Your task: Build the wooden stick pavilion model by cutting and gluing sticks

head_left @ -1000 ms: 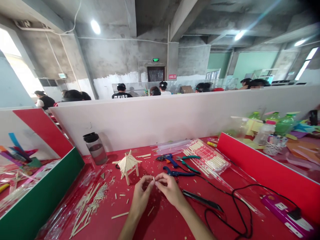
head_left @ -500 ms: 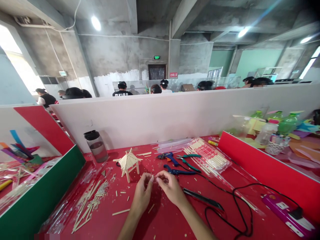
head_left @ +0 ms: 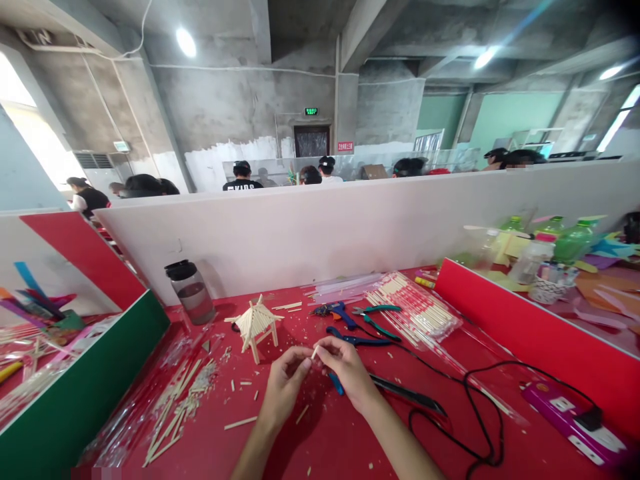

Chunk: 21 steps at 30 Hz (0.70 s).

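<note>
My left hand (head_left: pixel 286 385) and my right hand (head_left: pixel 349 373) meet above the red table, fingertips pinched on a short pale stick piece (head_left: pixel 315 352) between them. Beneath my right hand shows a small blue object (head_left: pixel 336 383), partly hidden. Left of my hands stands a little wooden stick hut (head_left: pixel 257 323) with a pointed roof on stick legs. A blue-handled tool (head_left: pixel 357 340), green-handled pliers (head_left: pixel 383 320) and a glue gun (head_left: pixel 343 313) lie behind my right hand.
A water bottle (head_left: pixel 191 292) stands at the back left. Loose sticks (head_left: pixel 173 417) and plastic wrap lie left. At right are bagged sticks (head_left: pixel 417 307), a black cable, a black cutter (head_left: pixel 410 393) and a purple power strip (head_left: pixel 570 420). People sit beyond the white partition (head_left: pixel 300 233).
The short stick piece now shows clearly between my fingertips. My right hand has shifted slightly right and up, and the small blue object has come into view beneath it.
</note>
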Each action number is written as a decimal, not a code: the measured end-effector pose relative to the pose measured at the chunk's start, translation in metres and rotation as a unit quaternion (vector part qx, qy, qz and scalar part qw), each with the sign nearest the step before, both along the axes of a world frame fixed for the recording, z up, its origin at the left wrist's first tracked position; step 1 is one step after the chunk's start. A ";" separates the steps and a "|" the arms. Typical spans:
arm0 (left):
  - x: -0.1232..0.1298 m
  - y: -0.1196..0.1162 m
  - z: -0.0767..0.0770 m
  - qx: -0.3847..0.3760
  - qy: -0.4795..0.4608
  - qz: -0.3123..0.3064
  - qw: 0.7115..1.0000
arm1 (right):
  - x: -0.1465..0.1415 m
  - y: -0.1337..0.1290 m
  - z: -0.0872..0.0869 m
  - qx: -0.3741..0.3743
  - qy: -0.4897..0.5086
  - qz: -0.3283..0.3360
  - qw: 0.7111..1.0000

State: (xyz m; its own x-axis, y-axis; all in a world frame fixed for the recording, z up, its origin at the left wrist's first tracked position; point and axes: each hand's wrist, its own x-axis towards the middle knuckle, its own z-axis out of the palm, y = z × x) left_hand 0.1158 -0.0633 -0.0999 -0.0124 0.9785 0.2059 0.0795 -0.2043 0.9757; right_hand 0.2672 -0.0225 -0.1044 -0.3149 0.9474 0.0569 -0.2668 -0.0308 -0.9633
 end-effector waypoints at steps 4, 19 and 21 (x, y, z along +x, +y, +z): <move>0.000 0.001 -0.002 0.001 -0.017 -0.008 1.000 | 0.001 -0.001 -0.002 -0.055 0.037 0.023 0.998; -0.002 0.001 -0.002 0.032 0.045 0.075 0.996 | 0.003 -0.002 0.000 -0.052 0.054 0.066 0.995; -0.002 0.001 -0.003 0.034 0.058 0.082 0.994 | 0.003 -0.002 -0.001 -0.051 0.055 0.069 0.995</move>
State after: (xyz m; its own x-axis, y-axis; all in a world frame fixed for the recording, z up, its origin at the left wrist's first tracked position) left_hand 0.1137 -0.0619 -0.1026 -0.1431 0.9490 0.2810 0.2289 -0.2445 0.9422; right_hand 0.2702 -0.0243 -0.1054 -0.4391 0.8984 0.0035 -0.3562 -0.1706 -0.9187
